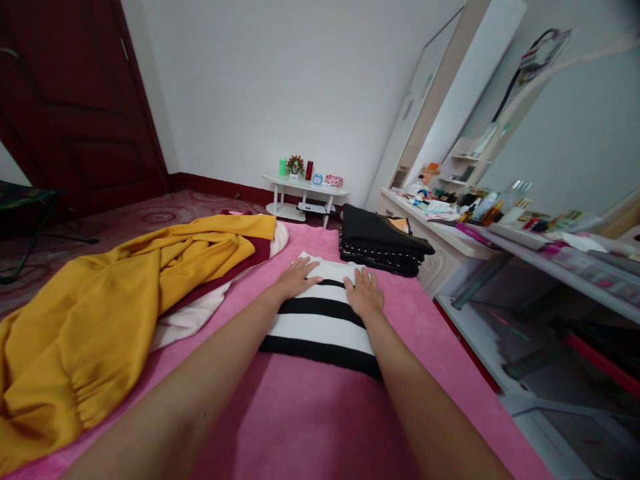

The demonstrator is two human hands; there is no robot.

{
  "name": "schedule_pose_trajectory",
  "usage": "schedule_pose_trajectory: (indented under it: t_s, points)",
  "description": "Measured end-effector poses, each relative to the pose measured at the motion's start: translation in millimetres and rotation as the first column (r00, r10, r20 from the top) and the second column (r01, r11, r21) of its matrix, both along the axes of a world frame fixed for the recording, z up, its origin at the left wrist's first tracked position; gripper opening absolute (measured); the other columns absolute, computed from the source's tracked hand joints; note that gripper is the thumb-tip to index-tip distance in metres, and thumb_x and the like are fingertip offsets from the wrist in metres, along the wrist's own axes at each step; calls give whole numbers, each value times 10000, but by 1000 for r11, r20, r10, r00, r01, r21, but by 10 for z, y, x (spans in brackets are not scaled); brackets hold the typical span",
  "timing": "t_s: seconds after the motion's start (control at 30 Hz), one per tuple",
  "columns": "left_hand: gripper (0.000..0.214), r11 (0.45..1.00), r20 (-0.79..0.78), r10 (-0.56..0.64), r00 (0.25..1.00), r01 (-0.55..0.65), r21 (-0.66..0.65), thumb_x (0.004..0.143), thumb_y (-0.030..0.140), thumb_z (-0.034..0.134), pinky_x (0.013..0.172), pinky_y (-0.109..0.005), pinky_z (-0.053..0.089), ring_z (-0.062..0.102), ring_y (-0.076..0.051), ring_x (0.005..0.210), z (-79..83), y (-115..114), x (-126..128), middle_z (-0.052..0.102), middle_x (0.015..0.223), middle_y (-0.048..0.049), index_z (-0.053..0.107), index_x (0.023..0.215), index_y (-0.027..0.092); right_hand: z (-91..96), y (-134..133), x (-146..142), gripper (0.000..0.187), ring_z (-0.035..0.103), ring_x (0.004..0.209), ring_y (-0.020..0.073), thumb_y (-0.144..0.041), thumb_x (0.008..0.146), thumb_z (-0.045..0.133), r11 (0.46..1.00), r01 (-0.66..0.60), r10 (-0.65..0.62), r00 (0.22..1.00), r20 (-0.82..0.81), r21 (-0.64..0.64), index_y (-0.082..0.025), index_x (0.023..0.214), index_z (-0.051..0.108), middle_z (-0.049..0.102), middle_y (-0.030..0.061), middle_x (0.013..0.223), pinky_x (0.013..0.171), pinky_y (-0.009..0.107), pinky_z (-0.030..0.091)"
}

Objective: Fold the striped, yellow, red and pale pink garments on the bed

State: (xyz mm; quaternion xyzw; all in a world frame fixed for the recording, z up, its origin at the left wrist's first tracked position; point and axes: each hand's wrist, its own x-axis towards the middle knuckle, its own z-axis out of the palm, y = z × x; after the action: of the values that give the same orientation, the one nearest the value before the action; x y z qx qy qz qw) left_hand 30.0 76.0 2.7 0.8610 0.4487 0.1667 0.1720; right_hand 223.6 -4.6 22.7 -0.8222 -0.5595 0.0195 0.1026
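Observation:
A folded black-and-white striped garment lies on the pink bed cover in front of me. My left hand rests flat on its far left part, fingers stretched out. On the far right part, my right hand also lies flat with fingers spread. Neither hand grips anything.
A yellow garment lies heaped at the left over dark red and white cloth. A folded black pile sits at the bed's far end. A cluttered white dresser with a mirror runs along the right. A small white table stands by the far wall.

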Motion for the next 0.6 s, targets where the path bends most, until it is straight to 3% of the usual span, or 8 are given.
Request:
schedule_pose_trajectory:
  t_s: [0.2,0.33,0.47,0.6]
  points:
    - [529,998,-184,69,981,-70,-2,916,380,386,1077,-470,252,192,-277,1401,172,-229,-20,178,1541,-92,298,1427,279,-34,-38,-13,642,57,1409,283,-541,917,120,1000,-3,2,1000,27,19,-224,1459,252,114,17,1554,1056,591,192]
    - [473,988,-238,150,960,-151,16,857,214,457,1003,-525,328,391,-340,1285,338,-361,172,384,1424,-179,440,1330,203,-21,-92,-38,630,34,1411,285,-521,919,129,999,27,-27,1000,7,-36,-227,1470,210,68,1,1559,1046,608,199]
    - [417,975,-233,224,946,-218,52,822,165,490,922,-463,419,488,-332,1180,419,-389,274,522,1257,-187,503,1238,172,-6,-184,-59,610,28,1411,281,-497,923,150,995,56,-57,998,-6,-77,-239,1474,187,34,-19,1561,1039,601,221]
    - [383,968,-204,253,946,-246,56,742,177,591,854,-371,468,567,-279,1062,463,-295,171,574,1181,-116,573,1123,217,-29,-263,-75,580,73,1404,276,-473,934,164,998,62,-62,998,3,-20,-252,1469,206,65,-16,1559,1047,574,226]
